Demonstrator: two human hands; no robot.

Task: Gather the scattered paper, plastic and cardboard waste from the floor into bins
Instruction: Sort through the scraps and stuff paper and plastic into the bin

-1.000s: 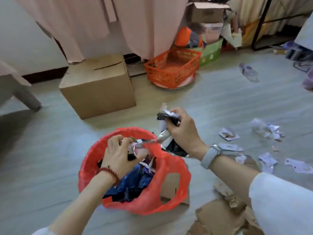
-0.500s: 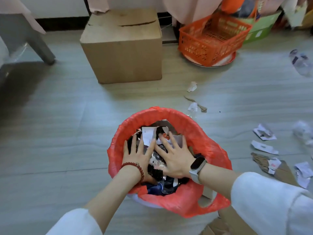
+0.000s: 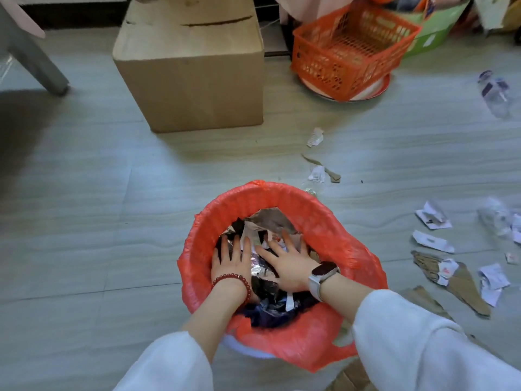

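Red plastic liner over a bin (image 3: 315, 218), on the floor (image 3: 84, 221) before me: holds crumpled foil, paper and dark wrappers (image 3: 267, 221). My left hand (image 3: 229, 261) and right hand (image 3: 287, 263): both grips flat, fingers spread, pressing down on that waste, holding nothing. Paper scraps (image 3: 431, 241) and torn cardboard (image 3: 462, 283): loose on the floor to my right. Cardboard box (image 3: 194, 66) and orange basket (image 3: 349, 52): beyond the bin.
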